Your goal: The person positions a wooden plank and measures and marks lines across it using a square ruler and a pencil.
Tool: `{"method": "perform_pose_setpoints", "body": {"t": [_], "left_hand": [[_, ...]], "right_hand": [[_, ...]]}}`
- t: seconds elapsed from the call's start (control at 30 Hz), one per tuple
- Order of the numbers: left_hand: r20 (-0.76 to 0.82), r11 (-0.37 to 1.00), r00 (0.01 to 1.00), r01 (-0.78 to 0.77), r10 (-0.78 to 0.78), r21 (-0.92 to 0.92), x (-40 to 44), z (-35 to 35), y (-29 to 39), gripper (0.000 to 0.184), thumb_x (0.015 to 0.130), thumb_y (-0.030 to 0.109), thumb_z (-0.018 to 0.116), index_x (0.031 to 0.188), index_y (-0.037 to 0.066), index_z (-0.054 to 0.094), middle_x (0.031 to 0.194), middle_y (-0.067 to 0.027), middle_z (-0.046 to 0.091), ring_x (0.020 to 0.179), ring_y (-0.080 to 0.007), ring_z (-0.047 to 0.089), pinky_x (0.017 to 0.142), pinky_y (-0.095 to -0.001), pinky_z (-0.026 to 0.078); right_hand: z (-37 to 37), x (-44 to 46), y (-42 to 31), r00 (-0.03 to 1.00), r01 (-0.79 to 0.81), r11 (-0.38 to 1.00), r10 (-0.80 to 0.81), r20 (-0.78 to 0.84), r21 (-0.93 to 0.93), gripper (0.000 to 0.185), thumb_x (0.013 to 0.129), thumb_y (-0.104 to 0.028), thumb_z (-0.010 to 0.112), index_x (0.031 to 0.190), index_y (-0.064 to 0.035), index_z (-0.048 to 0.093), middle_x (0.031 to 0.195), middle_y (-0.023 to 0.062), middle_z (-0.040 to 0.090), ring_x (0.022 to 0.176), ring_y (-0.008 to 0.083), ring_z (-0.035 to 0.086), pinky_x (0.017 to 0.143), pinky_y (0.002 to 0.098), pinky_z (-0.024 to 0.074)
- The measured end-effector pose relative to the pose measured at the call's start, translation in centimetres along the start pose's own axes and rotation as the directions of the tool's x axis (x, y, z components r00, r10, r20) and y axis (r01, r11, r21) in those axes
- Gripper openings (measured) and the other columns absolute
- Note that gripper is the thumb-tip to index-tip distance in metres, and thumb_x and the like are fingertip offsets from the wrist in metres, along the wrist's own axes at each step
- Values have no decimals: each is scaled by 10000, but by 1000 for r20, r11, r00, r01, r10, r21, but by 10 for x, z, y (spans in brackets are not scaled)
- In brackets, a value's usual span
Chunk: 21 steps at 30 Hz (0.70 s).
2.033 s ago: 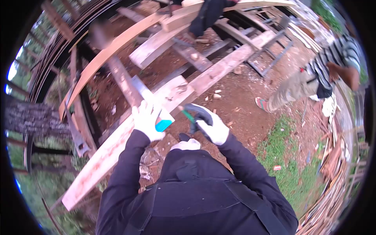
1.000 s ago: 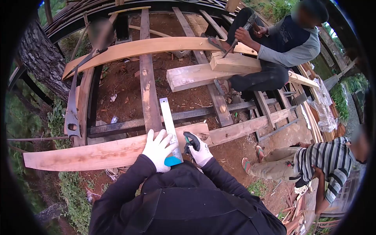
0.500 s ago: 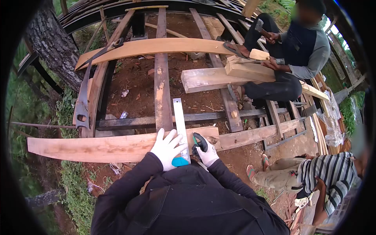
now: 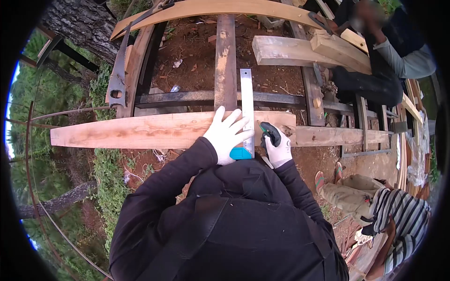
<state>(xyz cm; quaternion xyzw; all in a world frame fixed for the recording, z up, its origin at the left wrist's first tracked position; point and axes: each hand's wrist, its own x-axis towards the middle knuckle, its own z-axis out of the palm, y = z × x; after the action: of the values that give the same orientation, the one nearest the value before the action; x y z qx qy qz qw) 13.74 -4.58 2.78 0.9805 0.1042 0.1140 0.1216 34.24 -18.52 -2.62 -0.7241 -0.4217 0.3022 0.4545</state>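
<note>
My left hand (image 4: pixel 226 133), in a white glove, lies with spread fingers on a pale plank (image 4: pixel 103 132), against a try square (image 4: pixel 246 91). The square has a metal blade and a teal stock; its blade crosses the plank and sticks out past the far edge. My right hand (image 4: pixel 277 146), in a white glove with dark fingertips, is closed on a green pencil (image 4: pixel 261 126). The pencil's tip is at the plank, just right of the blade; whether it touches is too small to tell.
A handsaw (image 4: pixel 118 84) leans on the frame at left. Crossbeams (image 4: pixel 226 61) and a curved board (image 4: pixel 211 8) lie ahead. A seated person (image 4: pixel 412 61) is by thick timbers (image 4: pixel 290 50) at upper right. Another person in a striped shirt (image 4: pixel 401 210) is at lower right.
My view has tilted down and shifted left, so the scene sits higher and further right. Both my hands keep their places at the square. The seated person has raised a hand to the face.
</note>
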Motion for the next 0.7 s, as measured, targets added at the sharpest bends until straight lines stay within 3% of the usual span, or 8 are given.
{"method": "perform_pose_setpoints", "body": {"t": [0.13,0.3,0.43,0.7], "left_hand": [[7,1000,1000,9,-9,-4,4,2,2,755,726,554,744,1350,148,619,1448,-186,515,1426,-414,380,1122,-741,187],[31,1000,999,9,-9,23,5,5,2,742,761,586,719,1350,147,619,1467,-192,503,1425,-446,386,1129,-754,167],[39,999,999,16,-17,37,5,5,4,737,767,586,714,1349,145,619,1471,-195,500,1423,-456,383,1130,-756,168],[48,999,998,30,-31,19,6,0,6,734,744,570,729,1332,141,630,1475,-195,489,1410,-453,395,1126,-753,177]], "right_hand": [[-3,14,-28,985,157,954,-171,-32,-255,338,882,-116,667,1210,-34,689,1135,185,724,1059,349,694,944,413,540],[4,28,-30,973,220,914,-231,6,-342,372,891,-163,656,1250,-69,667,1156,173,715,1068,353,679,946,432,537],[8,35,-37,981,190,854,-180,69,-485,447,894,-243,657,1310,-79,633,1179,168,708,1079,346,677,955,441,535],[5,39,-49,990,137,799,-101,94,-586,440,906,-280,641,1299,-82,643,1158,162,716,1050,335,690,932,437,544]]}}
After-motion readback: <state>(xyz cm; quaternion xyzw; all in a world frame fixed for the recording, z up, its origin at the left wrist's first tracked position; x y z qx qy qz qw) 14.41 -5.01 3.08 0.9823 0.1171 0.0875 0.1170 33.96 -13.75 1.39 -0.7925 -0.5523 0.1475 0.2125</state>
